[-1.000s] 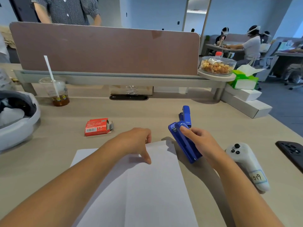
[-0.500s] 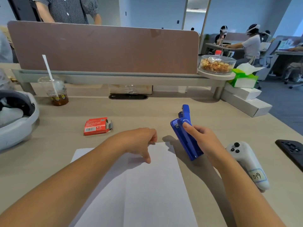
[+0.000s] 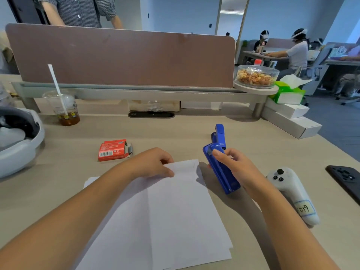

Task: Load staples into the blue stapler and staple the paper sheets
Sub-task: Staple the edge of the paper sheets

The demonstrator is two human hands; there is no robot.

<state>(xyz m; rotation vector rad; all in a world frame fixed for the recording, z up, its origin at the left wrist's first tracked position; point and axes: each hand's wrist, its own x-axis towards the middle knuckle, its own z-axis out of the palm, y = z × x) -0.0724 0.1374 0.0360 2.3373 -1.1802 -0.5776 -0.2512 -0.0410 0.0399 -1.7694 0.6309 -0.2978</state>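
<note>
The white paper sheets lie on the desk in front of me. My left hand pinches their far edge, and the top corner is lifted off the desk. To the right of that corner my right hand grips the blue stapler, with the thumb on its front end. The stapler's cover is swung up and points away from me. A red staple box with an open end flap sits left of my left hand.
A white controller lies by my right forearm, with a black phone further right. A drink cup with a straw and a grey headset are at the left. The brown divider bounds the desk's far side.
My left hand has closed on the far edge of the sheets and raised the corner. The stapler in my right hand has hardly moved.
</note>
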